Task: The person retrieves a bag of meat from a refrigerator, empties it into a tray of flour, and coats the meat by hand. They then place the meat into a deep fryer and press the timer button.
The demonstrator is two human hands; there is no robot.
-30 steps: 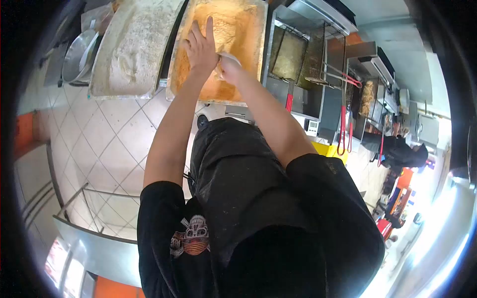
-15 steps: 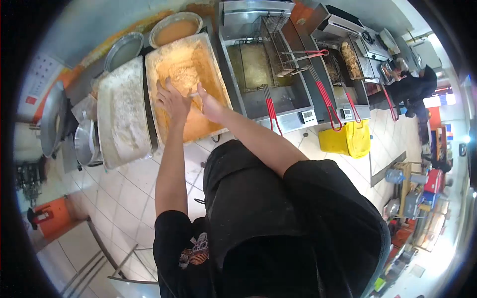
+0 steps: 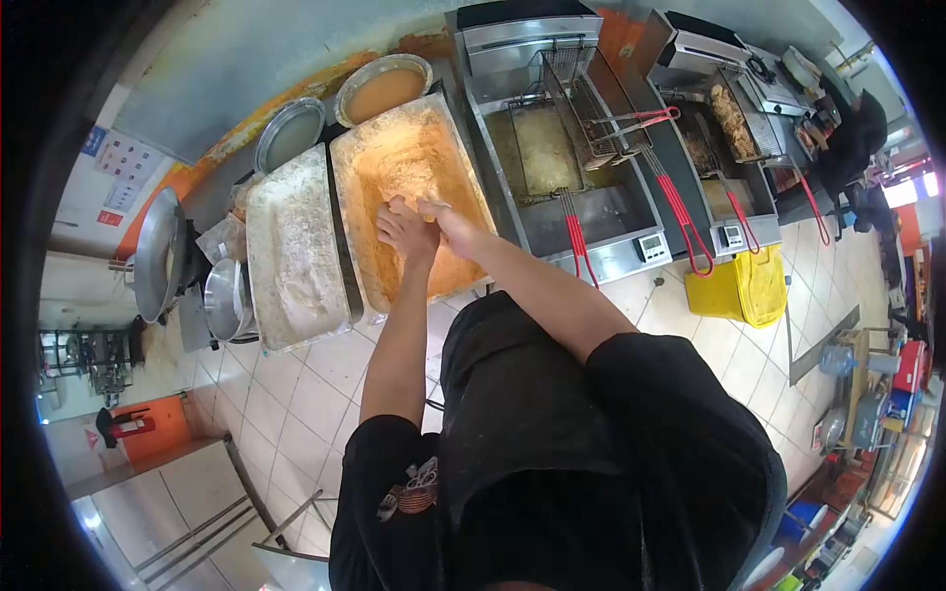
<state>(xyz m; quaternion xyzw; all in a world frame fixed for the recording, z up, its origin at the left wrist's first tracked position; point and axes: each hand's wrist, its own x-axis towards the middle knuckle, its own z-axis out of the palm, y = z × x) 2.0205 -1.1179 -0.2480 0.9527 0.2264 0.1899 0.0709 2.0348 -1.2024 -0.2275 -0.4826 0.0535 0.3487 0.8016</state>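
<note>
Both hands are over a tray of orange powder, close together near its middle. My left hand has its fingers bent and partly apart, with its palm side hidden. My right hand touches or nearly touches it from the right, fingers pinched on something small and pale that I cannot make out. Heaped orange powder lies just beyond the fingers. To the left stands a tray of white flour.
Bowls of orange liquid and cloudy liquid stand behind the trays. A fryer with red-handled baskets is on the right, a yellow bin below. A co-worker stands at the far right.
The view has tilted up and shifted, showing the bowls and more of the fryers. My left hand's fingers have gone from spread to bent, and both hands remain over the orange tray.
</note>
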